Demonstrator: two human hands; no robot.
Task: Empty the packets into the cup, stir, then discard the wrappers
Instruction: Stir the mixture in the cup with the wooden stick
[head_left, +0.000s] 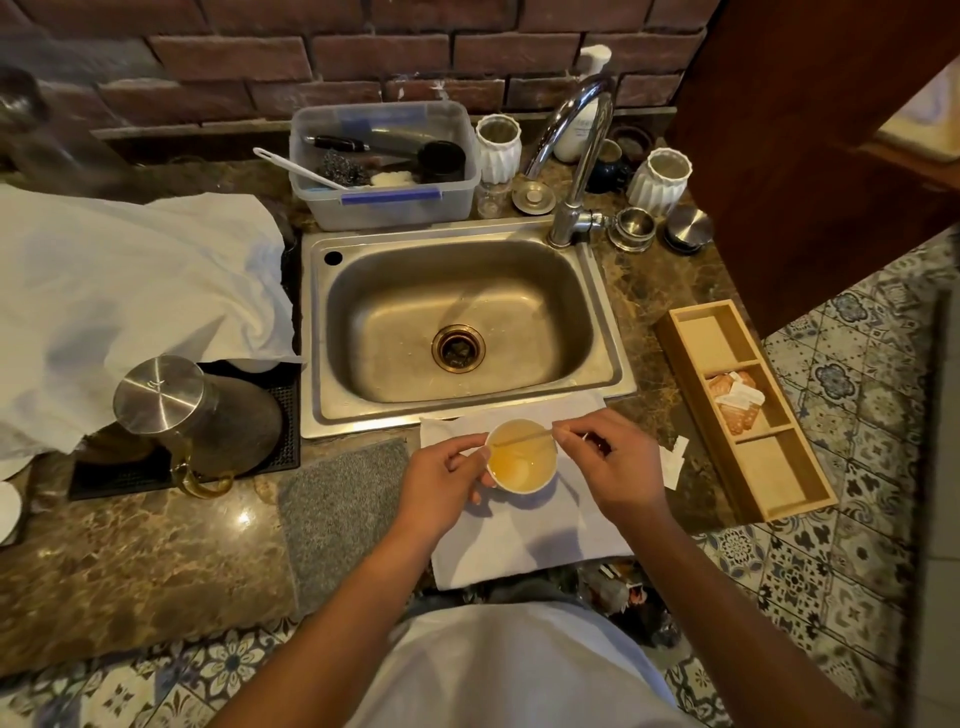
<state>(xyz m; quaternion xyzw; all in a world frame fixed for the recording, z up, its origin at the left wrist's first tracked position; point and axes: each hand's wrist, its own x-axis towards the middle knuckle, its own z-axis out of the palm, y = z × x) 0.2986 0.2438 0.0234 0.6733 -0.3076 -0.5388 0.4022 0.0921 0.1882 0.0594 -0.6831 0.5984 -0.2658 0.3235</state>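
A white paper cup (522, 457) of amber liquid stands on a white cloth (519, 540) in front of the sink. My left hand (441, 478) grips the cup's left side. My right hand (608, 462) pinches a thin wooden stir stick (519, 438) whose far end reaches across the cup's rim. A torn white wrapper (674, 460) lies on the counter just right of my right hand. Unopened packets (737, 402) sit in the middle compartment of a wooden tray (769, 467).
A steel sink (457, 312) with a tap (576, 156) lies behind the cup. At the left stand a steel kettle (171, 415) on a black mat, a grey pad (337, 509) and a large white cloth (130, 291). A plastic tub (384, 202) and white jars line the brick wall.
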